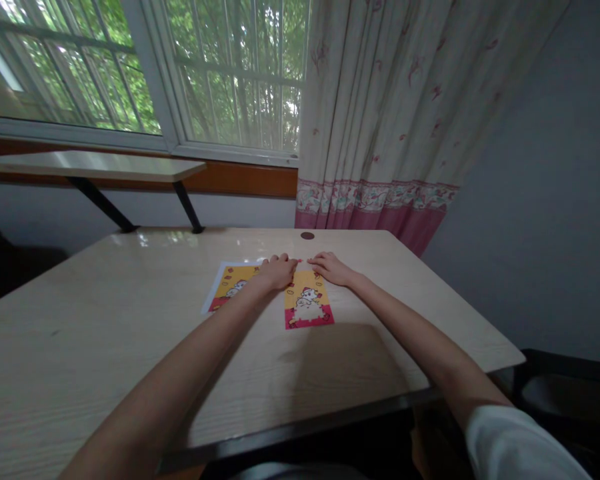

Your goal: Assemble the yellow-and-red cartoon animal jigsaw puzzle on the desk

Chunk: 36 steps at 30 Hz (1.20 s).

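Note:
Two yellow-and-red picture cards lie side by side on the pale wooden table (105, 347). The right card (307, 303) shows a white cartoon animal. The left card (227, 283) has a white border and is partly hidden by my left forearm. My left hand (277, 272) rests palm down at the top edge between the two cards, fingers together and curled slightly. My right hand (333, 268) lies flat at the top right corner of the right card, fingers stretched toward the left hand. The fingertips of both hands nearly meet above the right card.
A round brown cable hole (307, 235) sits at the table's far edge. Behind it are a window (180, 73), a narrow shelf (90, 167) on black brackets and a cream curtain (395, 113) with a pink hem. The table's front edge runs near my body.

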Each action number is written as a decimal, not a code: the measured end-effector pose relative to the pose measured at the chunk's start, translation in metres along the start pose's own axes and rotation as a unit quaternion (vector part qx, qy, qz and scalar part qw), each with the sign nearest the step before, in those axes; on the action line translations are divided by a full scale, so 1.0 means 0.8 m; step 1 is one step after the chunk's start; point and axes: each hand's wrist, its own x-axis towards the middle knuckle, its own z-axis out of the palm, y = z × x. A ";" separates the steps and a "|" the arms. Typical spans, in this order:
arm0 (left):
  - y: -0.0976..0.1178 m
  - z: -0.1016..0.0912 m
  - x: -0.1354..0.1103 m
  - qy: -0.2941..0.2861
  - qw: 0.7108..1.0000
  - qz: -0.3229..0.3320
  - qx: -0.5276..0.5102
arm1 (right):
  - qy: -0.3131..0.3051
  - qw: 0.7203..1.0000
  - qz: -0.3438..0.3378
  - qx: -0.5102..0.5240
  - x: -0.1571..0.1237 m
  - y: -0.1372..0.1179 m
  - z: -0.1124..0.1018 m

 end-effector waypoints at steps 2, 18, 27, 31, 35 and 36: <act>-0.001 0.000 -0.001 0.008 1.000 -0.001 -0.009 | 0.033 0.999 0.013 0.031 -0.002 0.003 -0.002; -0.052 -0.001 -0.011 0.093 0.986 0.080 -0.115 | -0.013 0.981 0.193 0.009 -0.035 0.017 -0.042; -0.058 -0.014 -0.052 0.105 0.977 0.056 -0.178 | -0.050 0.970 0.219 0.091 -0.066 0.003 -0.063; -0.019 -0.012 -0.077 0.079 0.962 0.057 -0.257 | 0.035 0.945 0.207 0.249 -0.073 -0.023 -0.054; 0.022 -0.002 -0.092 0.065 0.941 0.054 -0.329 | 0.064 0.866 0.216 0.447 -0.072 -0.060 -0.037; 0.029 0.001 -0.094 0.072 0.934 0.056 -0.345 | 0.063 0.847 0.218 0.481 -0.072 -0.069 -0.033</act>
